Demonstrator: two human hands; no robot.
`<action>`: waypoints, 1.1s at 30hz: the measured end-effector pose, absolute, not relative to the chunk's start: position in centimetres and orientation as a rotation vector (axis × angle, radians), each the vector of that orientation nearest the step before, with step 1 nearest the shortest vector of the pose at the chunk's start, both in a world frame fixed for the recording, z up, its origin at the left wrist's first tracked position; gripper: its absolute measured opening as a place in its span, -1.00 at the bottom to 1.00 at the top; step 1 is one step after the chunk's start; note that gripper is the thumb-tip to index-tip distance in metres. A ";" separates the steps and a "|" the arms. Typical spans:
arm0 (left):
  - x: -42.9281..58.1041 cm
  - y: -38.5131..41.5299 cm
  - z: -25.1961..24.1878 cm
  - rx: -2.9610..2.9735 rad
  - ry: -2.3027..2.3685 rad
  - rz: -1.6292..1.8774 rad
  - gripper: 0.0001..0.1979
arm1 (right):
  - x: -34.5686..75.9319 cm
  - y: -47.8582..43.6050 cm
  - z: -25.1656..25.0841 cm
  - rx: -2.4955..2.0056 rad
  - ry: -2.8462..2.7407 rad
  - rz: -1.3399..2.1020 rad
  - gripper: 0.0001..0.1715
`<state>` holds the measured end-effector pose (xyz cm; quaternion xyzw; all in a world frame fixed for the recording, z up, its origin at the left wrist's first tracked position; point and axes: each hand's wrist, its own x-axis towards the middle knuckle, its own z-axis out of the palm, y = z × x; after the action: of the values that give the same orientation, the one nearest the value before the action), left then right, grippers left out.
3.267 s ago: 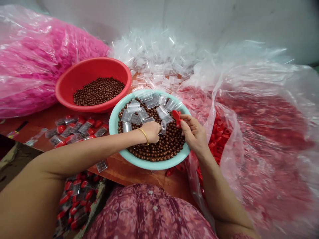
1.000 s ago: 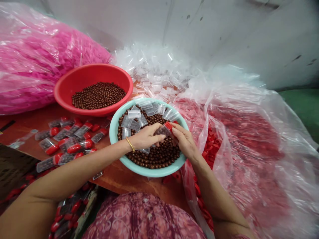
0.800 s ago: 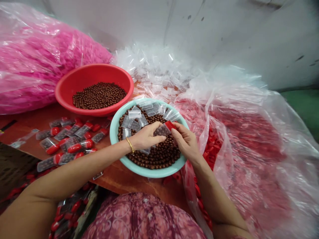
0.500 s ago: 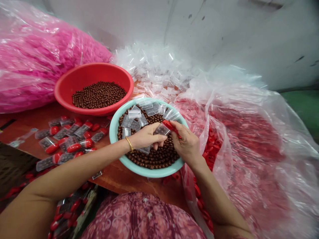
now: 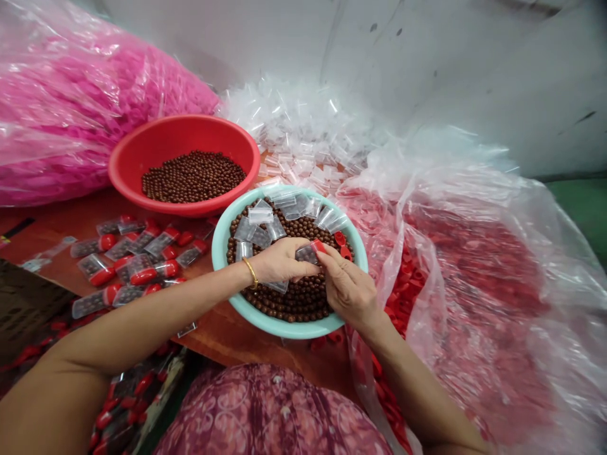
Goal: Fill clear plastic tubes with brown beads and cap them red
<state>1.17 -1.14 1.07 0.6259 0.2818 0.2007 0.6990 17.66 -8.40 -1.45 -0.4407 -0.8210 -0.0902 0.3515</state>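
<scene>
Over the pale turquoise bowl [image 5: 219,253], my left hand [image 5: 279,260] is closed around a small clear plastic container [image 5: 307,253] with dark balls inside. My right hand [image 5: 349,284] pinches the red cap [image 5: 317,245] at the container's upper right end. Fingers partly hide both pieces. Brown balls [image 5: 294,309] fill much of the bowl, and several clear empty containers [image 5: 260,216] lie on top of them. Loose red caps [image 5: 341,239] rest at the bowl's right side, just beyond my right hand.
A red basin [image 5: 118,161] with more brown balls stands behind left. Capped containers [image 5: 142,265] lie on the tabletop [image 5: 213,338]. Clear containers [image 5: 308,133] are heaped along the wall. Plastic bags hold pink pieces [image 5: 95,95] at left and red caps [image 5: 408,284] at right.
My right hand has brought the red cap onto the container's end. Loose red caps now show at the bowl's right side, out of my fingers. The view has shifted slightly.
</scene>
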 end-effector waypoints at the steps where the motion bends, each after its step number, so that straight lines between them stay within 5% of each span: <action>1: 1.2 -1.1 1.0 1.405 0.633 0.439 -0.82 | 17.7 -8.5 -1.5 -1.144 -2.127 -0.238 -0.46; 6: 1.4 -0.7 1.1 1.424 0.609 0.390 -0.81 | 18.0 -8.4 -0.1 -1.243 -2.050 -0.097 -0.47; 12: 1.6 -0.8 1.1 1.544 0.669 0.207 -0.90 | 16.7 -6.0 0.9 -1.197 -1.548 0.495 -0.59; 19: 1.3 -1.4 1.3 2.139 0.770 0.247 -0.87 | 14.4 -3.4 0.2 -1.218 -1.537 1.044 -0.24; 27: 1.1 -2.0 0.4 2.477 0.848 0.100 -0.82 | 14.7 -4.3 -0.2 -1.224 -1.922 0.969 -0.24; 33: 1.2 -2.3 1.7 2.401 0.816 0.217 -0.87 | 14.8 -4.3 0.7 -1.203 -1.511 0.985 -0.08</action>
<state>1.24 -2.32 1.66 0.9017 0.3066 0.0814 0.2939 14.82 -4.34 0.70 -0.4905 -0.6159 0.4014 0.4679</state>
